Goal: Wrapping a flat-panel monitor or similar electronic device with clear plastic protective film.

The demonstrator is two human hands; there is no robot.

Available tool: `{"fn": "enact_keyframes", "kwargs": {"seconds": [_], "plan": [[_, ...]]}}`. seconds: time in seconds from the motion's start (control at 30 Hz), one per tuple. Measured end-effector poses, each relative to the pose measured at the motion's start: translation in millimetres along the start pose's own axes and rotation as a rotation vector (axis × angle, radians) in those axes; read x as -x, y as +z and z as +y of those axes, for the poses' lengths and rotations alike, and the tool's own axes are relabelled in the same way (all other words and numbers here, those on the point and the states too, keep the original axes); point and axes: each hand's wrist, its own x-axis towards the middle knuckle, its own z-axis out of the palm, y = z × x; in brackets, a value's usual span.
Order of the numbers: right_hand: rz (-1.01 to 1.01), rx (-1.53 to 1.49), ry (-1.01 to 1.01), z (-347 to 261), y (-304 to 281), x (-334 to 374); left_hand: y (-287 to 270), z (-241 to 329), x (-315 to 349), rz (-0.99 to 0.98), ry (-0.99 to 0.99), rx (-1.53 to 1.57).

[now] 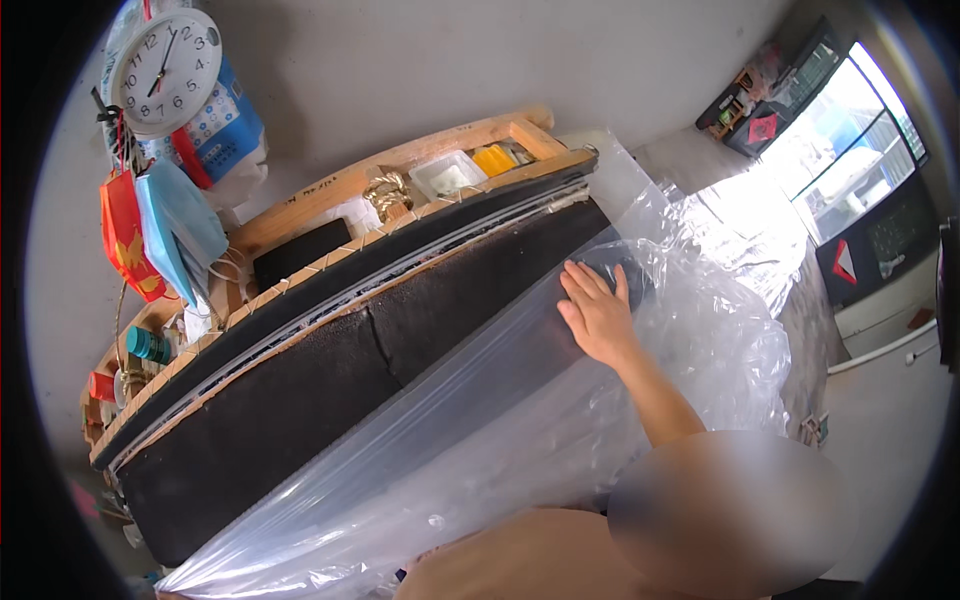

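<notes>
My right hand lies flat, fingers spread, on a large clear plastic sheet, near the far right end of a black panel. The sheet covers the panel's near side and gathers to a point at the lower left. Only a sliver of skin-coloured surface shows at that point, so my left hand's fingers cannot be made out. What looks like my left forearm crosses the bottom edge. A blurred patch hides part of my right arm. A crack or seam runs across the uncovered part of the panel.
Behind the panel, a wooden frame holds a white tray, a yellow item, coiled rope and a teal jar. A clock and blue face masks hang at left. Loose plastic bunches at right.
</notes>
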Motion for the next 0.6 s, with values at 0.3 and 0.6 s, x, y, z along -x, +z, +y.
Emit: {"fn": "enact_keyframes", "kwargs": {"seconds": [0.3,0.6], "plan": [[0.017,-0.554,0.175,-9,2,-59,-44,-181,25,0.029,-0.155,0.066],[0.263,-0.541,0.492,190,133,-96,121,142,16,-0.296,-0.319,0.064]]}}
